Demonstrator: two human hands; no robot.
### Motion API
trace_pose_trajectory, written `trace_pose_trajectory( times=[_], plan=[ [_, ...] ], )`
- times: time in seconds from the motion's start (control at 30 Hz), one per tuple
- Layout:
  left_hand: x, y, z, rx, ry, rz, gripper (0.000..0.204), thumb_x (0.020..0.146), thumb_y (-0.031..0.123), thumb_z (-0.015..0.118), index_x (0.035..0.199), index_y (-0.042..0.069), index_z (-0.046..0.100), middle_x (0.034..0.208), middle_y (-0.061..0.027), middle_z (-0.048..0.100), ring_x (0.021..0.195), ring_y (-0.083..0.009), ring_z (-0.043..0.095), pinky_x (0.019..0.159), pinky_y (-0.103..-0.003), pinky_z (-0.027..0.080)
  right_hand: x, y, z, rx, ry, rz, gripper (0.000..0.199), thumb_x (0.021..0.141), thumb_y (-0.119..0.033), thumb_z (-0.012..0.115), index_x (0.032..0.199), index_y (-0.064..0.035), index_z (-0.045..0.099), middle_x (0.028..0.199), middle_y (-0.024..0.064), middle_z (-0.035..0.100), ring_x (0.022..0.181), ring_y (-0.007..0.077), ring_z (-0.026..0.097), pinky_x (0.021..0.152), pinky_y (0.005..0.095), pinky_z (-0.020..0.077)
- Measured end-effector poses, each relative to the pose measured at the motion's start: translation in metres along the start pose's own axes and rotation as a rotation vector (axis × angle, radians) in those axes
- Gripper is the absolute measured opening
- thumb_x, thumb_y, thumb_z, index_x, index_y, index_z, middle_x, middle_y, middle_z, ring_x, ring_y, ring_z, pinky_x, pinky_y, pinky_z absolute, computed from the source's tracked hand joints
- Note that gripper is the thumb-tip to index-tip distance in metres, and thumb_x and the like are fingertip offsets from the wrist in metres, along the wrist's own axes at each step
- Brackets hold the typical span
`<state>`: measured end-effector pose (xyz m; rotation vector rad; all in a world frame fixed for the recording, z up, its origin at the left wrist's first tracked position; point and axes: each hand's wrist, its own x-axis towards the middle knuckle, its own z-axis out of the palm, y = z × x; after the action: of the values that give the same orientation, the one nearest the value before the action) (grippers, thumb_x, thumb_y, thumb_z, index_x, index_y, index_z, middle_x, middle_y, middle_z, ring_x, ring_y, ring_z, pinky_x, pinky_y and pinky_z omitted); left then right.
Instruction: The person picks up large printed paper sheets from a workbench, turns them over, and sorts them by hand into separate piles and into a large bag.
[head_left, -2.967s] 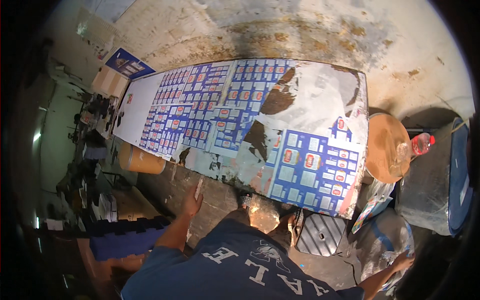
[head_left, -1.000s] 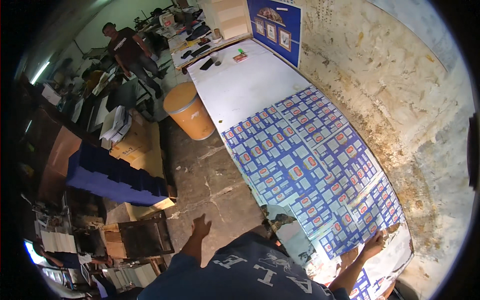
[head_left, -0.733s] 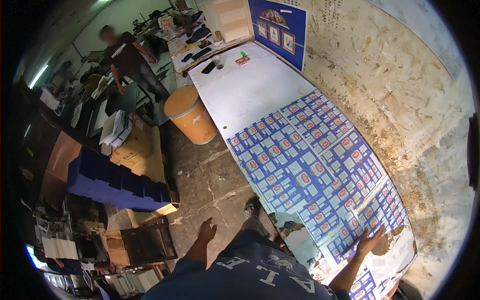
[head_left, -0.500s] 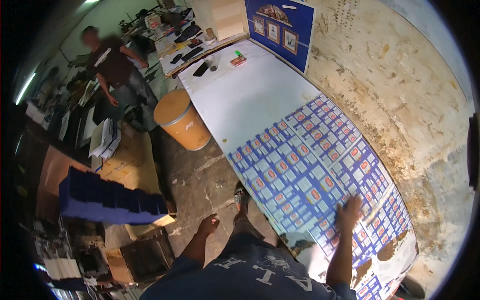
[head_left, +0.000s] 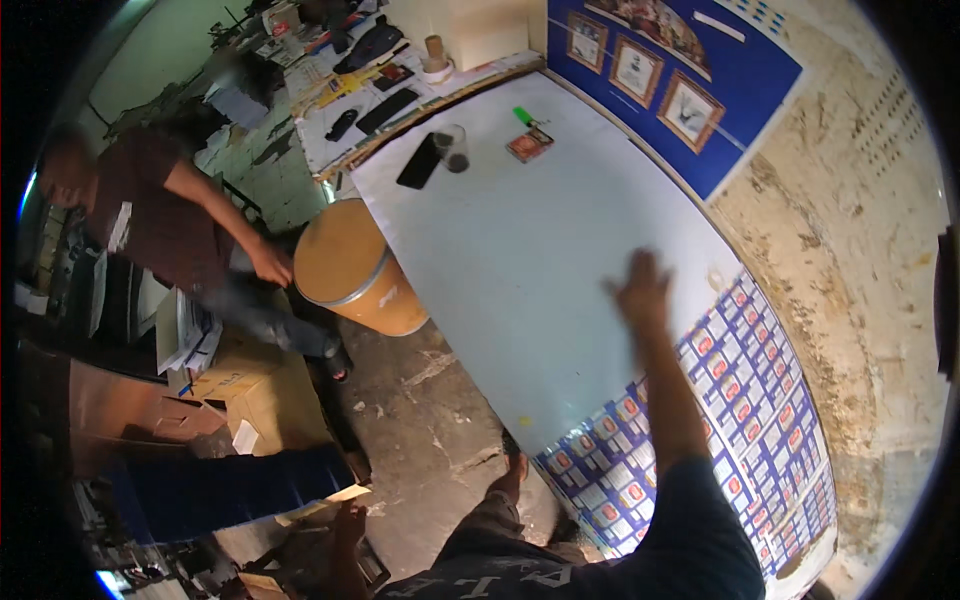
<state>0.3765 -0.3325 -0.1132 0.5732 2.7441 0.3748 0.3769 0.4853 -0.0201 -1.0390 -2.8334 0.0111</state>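
My right hand (head_left: pixel 642 290) is stretched out over the white tabletop (head_left: pixel 540 250), its fingers apart and a little blurred. Whether it touches the surface I cannot tell. The forearm crosses the blue-and-white printed covering (head_left: pixel 740 400), patterned with repeated red-and-white emblems, on the near part of the table. My left hand (head_left: pixel 348 522) hangs low over the floor, by the near end of a dark blue stack (head_left: pixel 230 490); its fingers are too dim to make out. Farther up the table lie a black phone (head_left: pixel 420 162), a clear cup (head_left: pixel 452 150), a green lighter (head_left: pixel 524 117) and a small red pack (head_left: pixel 530 144).
A brown drum (head_left: pixel 350 260) stands against the table's left edge. Another person (head_left: pixel 160 210) is beyond it at the left, one arm reaching toward the drum. A cardboard box (head_left: pixel 270 400) holds papers. Along the right runs a stained wall (head_left: pixel 850 220) with a blue picture board (head_left: pixel 670 90).
My right hand has moved forward from the printed covering to above the white surface. The view has shifted toward the far end. The other person has come nearer, and my left hand is lower in view.
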Motion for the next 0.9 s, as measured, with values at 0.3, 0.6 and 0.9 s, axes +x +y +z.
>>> trace_pose_trajectory(
  times=[0.3,0.6,0.9],
  plan=[
    [0.190,0.230,-0.014,-0.617,-0.205,0.032,0.043,0.095,0.017,0.061,0.133,0.002,0.049,0.114,-0.0123,0.063,0.098,-0.0196,0.064,0.088,-0.034,0.050,-0.129,-0.133,-0.058,0.828,-0.034,-0.512,0.057,0.094,-0.038,0.058,0.140,-0.0067,0.046,0.148,0.0170,0.040,0.138,0.0306,0.036,0.112,0.0481,0.0301],
    [0.250,0.390,-0.093,-0.419,-0.094,0.579,0.047,0.098,0.017,0.052,0.140,-0.001,0.040,0.134,-0.0208,0.051,0.124,-0.0320,0.050,0.104,-0.043,0.040,-0.558,0.259,-0.076,0.030,0.302,1.591,0.053,0.094,-0.043,0.049,0.127,-0.0025,0.051,0.130,0.0180,0.053,0.123,0.0346,0.048,0.101,0.0533,0.0349],
    [0.267,0.644,0.021,0.390,0.002,0.730,0.076,0.099,0.053,0.035,0.151,-0.001,0.019,0.159,-0.0202,0.015,0.147,-0.0327,0.013,0.115,-0.058,0.012,-0.792,0.153,-0.158,0.108,0.811,1.747,0.038,0.095,-0.014,0.046,0.132,-0.0048,0.051,0.104,0.0203,0.065,0.091,0.0222,0.063,0.077,0.0361,0.0510]
  ],
)
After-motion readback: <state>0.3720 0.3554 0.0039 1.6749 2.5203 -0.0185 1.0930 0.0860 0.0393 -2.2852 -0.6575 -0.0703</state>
